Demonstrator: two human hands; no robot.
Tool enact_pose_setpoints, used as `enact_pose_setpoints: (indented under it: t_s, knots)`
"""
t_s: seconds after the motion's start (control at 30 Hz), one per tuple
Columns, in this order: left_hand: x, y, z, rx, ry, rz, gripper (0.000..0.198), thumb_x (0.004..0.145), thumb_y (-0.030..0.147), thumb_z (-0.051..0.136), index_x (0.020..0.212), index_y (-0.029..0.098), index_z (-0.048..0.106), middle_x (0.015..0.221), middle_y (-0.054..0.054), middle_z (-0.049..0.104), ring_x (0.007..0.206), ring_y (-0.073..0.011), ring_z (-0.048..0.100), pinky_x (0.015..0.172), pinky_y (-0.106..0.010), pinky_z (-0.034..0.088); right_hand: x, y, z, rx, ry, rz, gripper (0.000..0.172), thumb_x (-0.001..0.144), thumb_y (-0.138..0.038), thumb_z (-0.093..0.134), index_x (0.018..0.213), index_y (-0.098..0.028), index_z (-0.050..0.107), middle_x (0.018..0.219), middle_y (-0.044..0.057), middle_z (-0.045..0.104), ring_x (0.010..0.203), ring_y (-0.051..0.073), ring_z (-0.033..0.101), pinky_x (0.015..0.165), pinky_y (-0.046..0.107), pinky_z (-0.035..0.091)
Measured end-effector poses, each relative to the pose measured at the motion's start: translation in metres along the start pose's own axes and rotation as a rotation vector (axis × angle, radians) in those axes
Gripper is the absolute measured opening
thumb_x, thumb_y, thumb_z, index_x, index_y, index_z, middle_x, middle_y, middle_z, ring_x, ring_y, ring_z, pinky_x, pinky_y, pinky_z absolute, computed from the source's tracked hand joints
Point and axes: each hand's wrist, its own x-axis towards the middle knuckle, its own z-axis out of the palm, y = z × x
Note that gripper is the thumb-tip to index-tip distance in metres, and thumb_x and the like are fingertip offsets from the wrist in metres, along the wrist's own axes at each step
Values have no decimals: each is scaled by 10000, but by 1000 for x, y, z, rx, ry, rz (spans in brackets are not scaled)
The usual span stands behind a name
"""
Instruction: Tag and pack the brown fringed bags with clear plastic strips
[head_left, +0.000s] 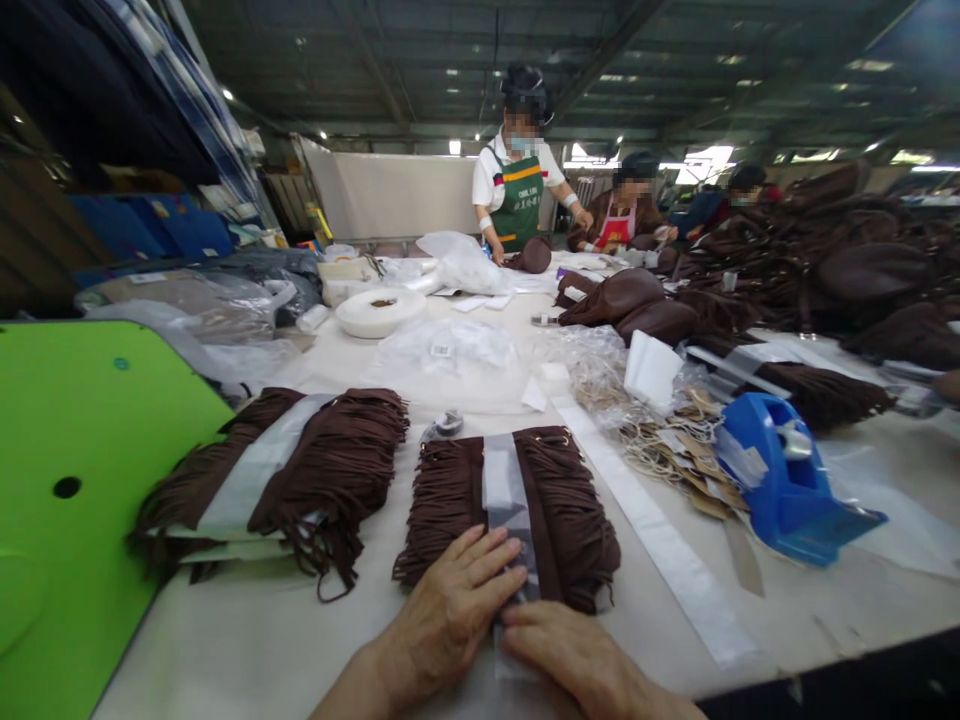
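A brown fringed piece [555, 500] lies on the table in front of me, a white band [504, 475] running down its middle. Over the band's lower part goes a clear plastic strip [517, 665], which reaches past the near edge. My left hand [457, 600] rests flat across the strip and the fringe, fingers stretched out. Close beside it, my right hand [577, 650] has its fingers bent together on the strip at the near edge; its thumb is hidden. To the left lies a stack of similar fringed pieces [337, 460] with a white band.
On the right stand a blue tape dispenser [780, 480] and a heap of corded tags [690, 450]. A long white strip [660, 530] lies nearer. A bright green panel [90, 480] borders the left. Behind are a white roll [380, 312], brown bags [637, 300] and co-workers [521, 190].
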Motion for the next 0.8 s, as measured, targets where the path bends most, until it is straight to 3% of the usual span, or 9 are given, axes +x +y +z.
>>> enact_pose_setpoints:
  t_s: [0.1, 0.2, 0.33, 0.5, 0.7, 0.8]
  knots:
    - [2, 0, -4, -33, -5, -16, 379, 885, 121, 389, 1250, 179, 474, 1312, -69, 532, 1272, -186, 416, 1035, -412, 394, -14, 1, -4, -208, 164, 17, 394, 839, -94, 419, 1227, -120, 478, 1011, 124, 669, 1086, 196, 560, 902, 320, 472]
    - [3, 0, -7, -60, -6, -40, 366, 902, 149, 383, 1255, 182, 474, 1321, -71, 523, 1282, -170, 401, 1054, -395, 367, -10, -2, -13, -339, 132, 88, 342, 818, -116, 481, 1149, -155, 557, 1016, 109, 663, 1050, 219, 560, 893, 376, 447]
    - [0, 1, -14, -170, -133, -94, 533, 823, 152, 469, 1345, 207, 374, 1417, -68, 402, 1336, -195, 308, 1097, -437, 284, 3, -6, -16, -250, 91, 154, 161, 862, -145, 459, 932, -190, 598, 862, 51, 655, 868, 175, 580, 769, 342, 431]
    - [-5, 4, -19, -229, -216, -124, 752, 698, 113, 510, 1397, 253, 273, 1475, -49, 290, 1370, -245, 217, 1097, -506, 250, 4, -9, -15, -129, 97, 204, 158, 880, -147, 429, 848, -190, 578, 786, 30, 630, 822, 161, 565, 752, 336, 397]
    - [-3, 1, -5, -6, -96, -36, 743, 693, 103, 471, 1398, 239, 281, 1476, -78, 284, 1363, -281, 230, 1043, -503, 346, 0, -6, -18, -113, 70, 163, 137, 872, -208, 466, 810, -206, 588, 783, -6, 666, 808, 131, 574, 837, 345, 356]
    - [-6, -6, 3, 125, 61, 103, 674, 715, 84, 423, 1366, 245, 358, 1439, -62, 367, 1354, -254, 262, 1074, -446, 306, -4, -1, -10, -162, 6, 165, 118, 869, -235, 497, 804, -230, 596, 811, -39, 698, 814, 122, 594, 902, 354, 339]
